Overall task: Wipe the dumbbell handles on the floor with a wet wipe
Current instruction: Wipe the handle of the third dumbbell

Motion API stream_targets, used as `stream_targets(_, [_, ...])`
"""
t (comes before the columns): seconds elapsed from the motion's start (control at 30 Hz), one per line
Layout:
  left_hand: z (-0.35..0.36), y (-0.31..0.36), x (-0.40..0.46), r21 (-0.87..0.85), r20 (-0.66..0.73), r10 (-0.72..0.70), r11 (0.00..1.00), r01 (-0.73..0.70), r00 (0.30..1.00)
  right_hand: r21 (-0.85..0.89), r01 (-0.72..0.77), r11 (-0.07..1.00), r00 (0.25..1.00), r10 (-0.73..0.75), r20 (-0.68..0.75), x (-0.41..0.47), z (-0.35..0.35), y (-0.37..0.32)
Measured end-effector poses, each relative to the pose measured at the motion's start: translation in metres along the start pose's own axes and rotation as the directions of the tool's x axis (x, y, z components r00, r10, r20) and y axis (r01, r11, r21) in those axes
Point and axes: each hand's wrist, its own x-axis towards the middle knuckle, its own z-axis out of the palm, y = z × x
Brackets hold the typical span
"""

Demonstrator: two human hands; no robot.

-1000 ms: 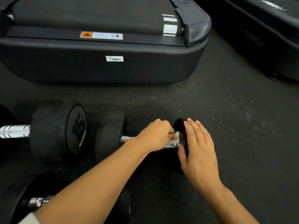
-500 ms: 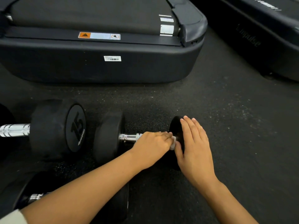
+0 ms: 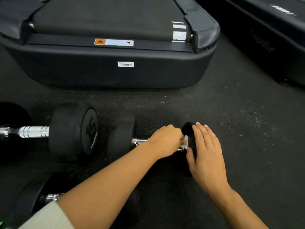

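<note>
A small black dumbbell lies on the dark rubber floor, its chrome handle running left to right. My left hand is curled over the right part of that handle and grips a white wet wipe, of which only a corner shows. My right hand lies with straight fingers against the dumbbell's right head, covering most of it.
A bigger dumbbell marked 15 lies to the left with a chrome handle. A third dumbbell lies partly under my left forearm. A treadmill's rear end stands close behind, a second machine at the far right.
My left hand with the wipe has shifted slightly along the handle near the right head. My right hand stays on that head. The view has tilted a little.
</note>
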Motion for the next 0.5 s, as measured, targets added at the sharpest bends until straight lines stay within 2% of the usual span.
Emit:
stream_targets(0.1, [0.013,-0.001,-0.016,0.126,-0.145,0.183,0.978,-0.166,0.972,-0.017,0.01,1.0,1.0,-0.011,-0.02,0.0,0.001,0.0])
stream_targets(0.2, [0.028,-0.014,-0.024,0.265,-0.306,0.418,0.9,-0.346,0.855,0.0,0.002,1.0,1.0,-0.002,-0.024,0.0,0.001,0.0])
stream_targets(0.27, [0.036,-0.027,-0.028,0.366,-0.356,0.515,0.845,-0.391,0.779,-0.001,0.01,1.0,1.0,-0.01,-0.017,-0.001,0.001,0.001])
stream_targets(0.33, [0.036,-0.029,-0.03,0.4,-0.375,0.547,0.824,-0.401,0.749,-0.01,0.009,1.0,1.0,-0.009,-0.02,-0.001,0.002,0.002])
stream_targets(0.5, [0.045,-0.01,-0.021,0.389,-0.386,0.527,0.837,-0.385,0.757,-0.022,-0.003,1.0,0.999,0.002,-0.039,0.0,0.002,-0.002])
